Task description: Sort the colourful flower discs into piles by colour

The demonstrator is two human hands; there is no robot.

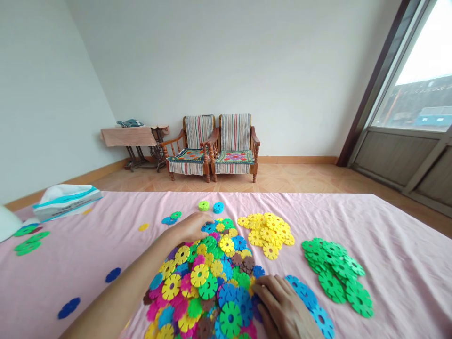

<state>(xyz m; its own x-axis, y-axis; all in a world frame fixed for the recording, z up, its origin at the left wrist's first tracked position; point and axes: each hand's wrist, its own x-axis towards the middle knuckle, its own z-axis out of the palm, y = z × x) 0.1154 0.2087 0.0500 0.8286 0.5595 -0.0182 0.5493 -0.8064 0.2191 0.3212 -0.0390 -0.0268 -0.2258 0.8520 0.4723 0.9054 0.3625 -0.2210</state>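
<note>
A big mixed pile of slotted plastic snowflake discs (pixel 206 287), in yellow, green, blue, pink, brown and purple, spreads over the pink cloth. At its far edge my left hand (pixel 194 226) reaches in, fingers bent down around a blue snowflake disc (pixel 209 228); the fingertips are partly hidden. My right hand (pixel 282 306) rests at the pile's right edge, fingers bent and slightly apart over the discs, with no held disc showing. Just beyond that hand lie several blue discs (pixel 321 320) in a row. A yellow heap (pixel 270 230) and a green heap (pixel 335 268) sit to the right.
Small groups of discs lie left of the pile, including dark blue discs (pixel 69 308) and green discs (pixel 31 244). A tissue pack (pixel 67 202) stands at the table's far left. Light green discs (pixel 204 205) sit near the back edge. Two wooden chairs (pixel 235 162) stand beyond.
</note>
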